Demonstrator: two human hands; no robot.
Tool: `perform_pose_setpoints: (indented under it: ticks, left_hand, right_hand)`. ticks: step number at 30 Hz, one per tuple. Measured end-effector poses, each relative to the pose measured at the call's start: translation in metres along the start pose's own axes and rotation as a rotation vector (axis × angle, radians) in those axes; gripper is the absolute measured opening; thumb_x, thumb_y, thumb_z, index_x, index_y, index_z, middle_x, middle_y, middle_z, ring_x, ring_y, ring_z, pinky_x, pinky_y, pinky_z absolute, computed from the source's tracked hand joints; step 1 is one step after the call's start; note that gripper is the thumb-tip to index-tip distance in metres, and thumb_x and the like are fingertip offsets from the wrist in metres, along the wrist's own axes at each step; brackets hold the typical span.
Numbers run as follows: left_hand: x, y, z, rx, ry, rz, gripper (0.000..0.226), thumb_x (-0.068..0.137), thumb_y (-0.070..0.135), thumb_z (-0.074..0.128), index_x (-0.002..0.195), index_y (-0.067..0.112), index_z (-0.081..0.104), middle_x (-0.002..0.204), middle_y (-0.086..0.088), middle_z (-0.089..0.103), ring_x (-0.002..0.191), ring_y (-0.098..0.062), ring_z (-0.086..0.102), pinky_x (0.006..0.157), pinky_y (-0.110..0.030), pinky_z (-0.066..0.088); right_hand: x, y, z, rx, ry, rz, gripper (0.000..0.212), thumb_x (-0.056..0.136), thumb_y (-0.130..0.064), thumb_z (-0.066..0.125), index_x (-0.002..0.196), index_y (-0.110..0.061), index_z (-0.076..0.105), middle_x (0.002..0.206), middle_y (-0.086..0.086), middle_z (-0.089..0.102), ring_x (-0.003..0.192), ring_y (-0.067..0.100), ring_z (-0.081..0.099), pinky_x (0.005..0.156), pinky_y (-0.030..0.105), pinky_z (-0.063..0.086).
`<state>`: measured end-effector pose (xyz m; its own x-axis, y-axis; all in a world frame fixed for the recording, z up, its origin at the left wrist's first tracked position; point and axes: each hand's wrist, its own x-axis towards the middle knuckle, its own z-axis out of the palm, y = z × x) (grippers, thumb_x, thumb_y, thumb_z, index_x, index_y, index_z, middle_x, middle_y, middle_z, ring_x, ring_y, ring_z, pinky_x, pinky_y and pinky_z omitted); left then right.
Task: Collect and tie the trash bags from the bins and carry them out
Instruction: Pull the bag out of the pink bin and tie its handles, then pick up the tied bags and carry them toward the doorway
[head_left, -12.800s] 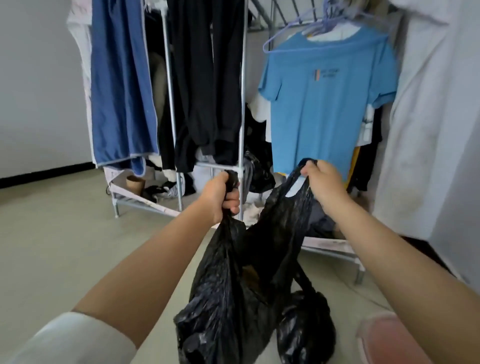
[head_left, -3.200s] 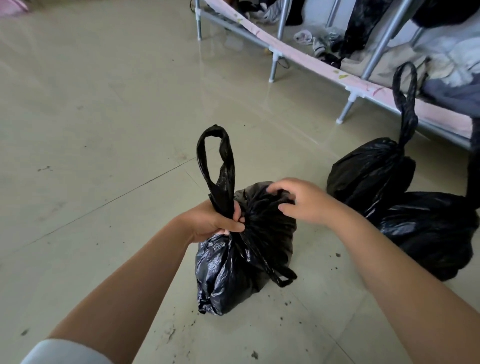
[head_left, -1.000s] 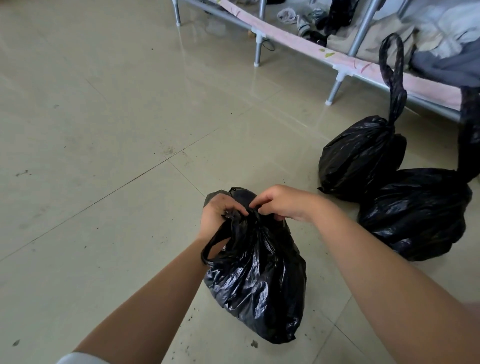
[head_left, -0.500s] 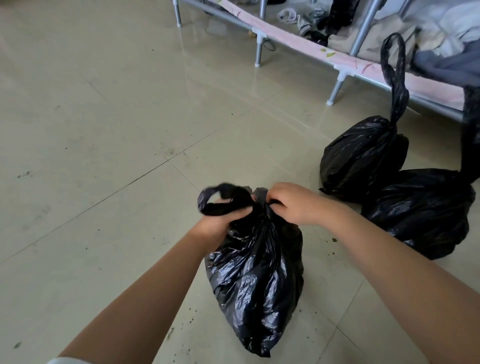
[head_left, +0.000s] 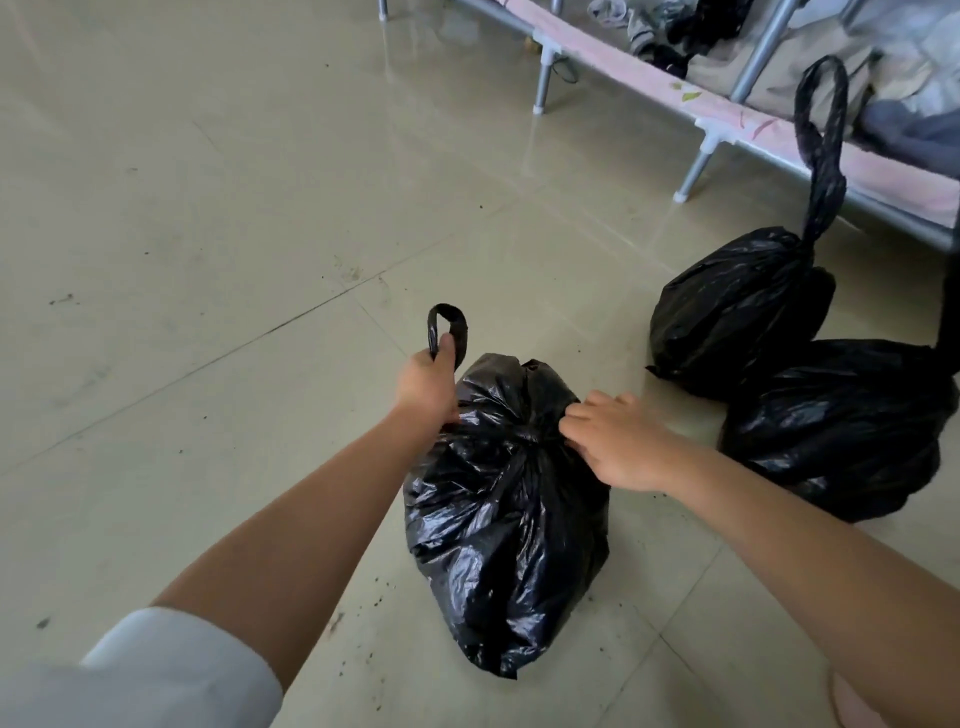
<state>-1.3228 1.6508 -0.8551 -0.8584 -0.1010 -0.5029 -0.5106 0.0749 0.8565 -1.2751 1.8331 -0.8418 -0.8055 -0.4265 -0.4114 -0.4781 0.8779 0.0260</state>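
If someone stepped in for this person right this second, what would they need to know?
Left hand: closed on one handle loop of the nearest trash bag, pulled out to the left.
Right hand: pinching the gathered neck of that bag.
All three bags sit on the tiled floor. The second bag and third bag lie to the right, beside the metal rack; the second looks cinched, handle upright.
Done: bags collected here.
Left: finish this knot, check the third bag's top, which is cut off, carry all out.
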Motion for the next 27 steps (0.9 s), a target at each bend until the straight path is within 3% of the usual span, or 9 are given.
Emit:
perform_pose_setpoints:
  ticks: [2, 5, 11, 13, 16, 18, 21, 25, 27]
  left_hand:
    - [0.005, -0.01, -0.003, 0.092, 0.049, 0.005, 0.048, 0.1, 0.032, 0.03, 0.096, -0.011, 0.05, 0.053, -0.005, 0.028, 0.04, -0.016, 0.029, 0.047, -0.022, 0.025]
    - [0.008, -0.016, -0.007, 0.222, 0.077, 0.039, 0.046, 0.1, 0.031, 0.031, 0.06, 0.009, 0.036, 0.054, -0.005, 0.03, 0.048, -0.019, 0.03, 0.061, -0.03, 0.034]
    - [0.004, -0.009, -0.017, 0.06, -0.073, -0.099, 0.035, 0.098, 0.024, 0.038, 0.065, 0.013, 0.037, 0.037, -0.001, 0.039, 0.034, -0.015, 0.04, 0.051, -0.026, 0.034]
    - [-0.002, 0.002, -0.023, 0.071, -0.225, -0.101, 0.026, 0.097, 0.017, 0.042, 0.071, 0.013, 0.043, 0.053, -0.002, 0.052, 0.05, -0.012, 0.052, 0.052, -0.026, 0.042]
    - [-0.01, 0.029, -0.028, 0.166, -0.334, 0.022, 0.021, 0.095, 0.012, 0.047, 0.074, 0.014, 0.051, 0.076, -0.003, 0.058, 0.073, -0.013, 0.056, 0.066, -0.028, 0.051]
    - [-0.016, 0.05, -0.025, 0.223, -0.303, 0.147, 0.022, 0.093, 0.012, 0.051, 0.071, 0.015, 0.05, 0.074, -0.002, 0.057, 0.068, -0.011, 0.056, 0.056, -0.019, 0.051]
    - [-0.025, 0.08, -0.013, 0.385, -0.236, 0.345, 0.026, 0.092, 0.017, 0.054, 0.066, 0.016, 0.05, 0.064, 0.0, 0.056, 0.05, -0.001, 0.055, 0.04, -0.008, 0.039]
    - [-0.043, 0.118, 0.026, 0.525, -0.233, 0.516, 0.032, 0.092, 0.018, 0.052, 0.061, 0.015, 0.046, 0.061, 0.002, 0.056, 0.059, -0.015, 0.051, 0.051, -0.016, 0.038]
    - [-0.053, 0.138, 0.054, 0.535, -0.193, 0.612, 0.033, 0.092, 0.02, 0.051, 0.06, 0.016, 0.043, 0.066, -0.003, 0.058, 0.065, -0.02, 0.057, 0.06, -0.014, 0.047]
  right_hand:
    - [0.0, -0.006, 0.009, 0.026, -0.045, 0.014, 0.023, 0.096, -0.015, 0.032, 0.108, -0.011, 0.051, 0.104, 0.001, 0.05, 0.114, 0.022, 0.039, 0.088, 0.034, 0.03]
    - [0.003, -0.01, 0.015, 0.033, -0.089, 0.019, 0.026, 0.097, -0.016, 0.032, 0.113, -0.01, 0.051, 0.107, 0.003, 0.052, 0.113, 0.022, 0.038, 0.093, 0.035, 0.031]
    - [0.006, -0.007, 0.019, 0.058, -0.132, 0.046, 0.026, 0.096, -0.015, 0.032, 0.113, -0.009, 0.051, 0.114, 0.005, 0.054, 0.112, 0.023, 0.04, 0.092, 0.035, 0.032]
    - [0.004, 0.0, 0.018, 0.112, -0.208, 0.098, 0.017, 0.095, -0.012, 0.034, 0.1, -0.008, 0.049, 0.101, 0.007, 0.052, 0.099, 0.024, 0.044, 0.084, 0.034, 0.035]
    - [0.001, 0.014, 0.01, 0.286, -0.302, 0.2, 0.012, 0.095, -0.021, 0.039, 0.091, -0.011, 0.042, 0.079, 0.002, 0.042, 0.08, 0.021, 0.044, 0.063, 0.028, 0.033]
    - [-0.002, 0.022, -0.003, 0.378, -0.319, 0.226, 0.02, 0.094, -0.024, 0.043, 0.108, -0.012, 0.048, 0.088, 0.003, 0.049, 0.084, 0.022, 0.047, 0.059, 0.025, 0.034]
    - [-0.008, 0.037, -0.024, 0.408, -0.312, 0.252, 0.034, 0.094, -0.023, 0.041, 0.126, -0.013, 0.049, 0.118, 0.006, 0.058, 0.103, 0.023, 0.054, 0.082, 0.029, 0.043]
    - [-0.021, 0.07, -0.057, 0.301, -0.157, 0.337, 0.028, 0.093, -0.017, 0.037, 0.094, -0.001, 0.06, 0.081, 0.013, 0.054, 0.084, 0.029, 0.055, 0.078, 0.036, 0.044]
    - [-0.033, 0.092, -0.079, 0.15, 0.001, 0.44, 0.03, 0.093, -0.019, 0.039, 0.101, 0.001, 0.06, 0.088, 0.012, 0.053, 0.093, 0.031, 0.055, 0.082, 0.039, 0.044]
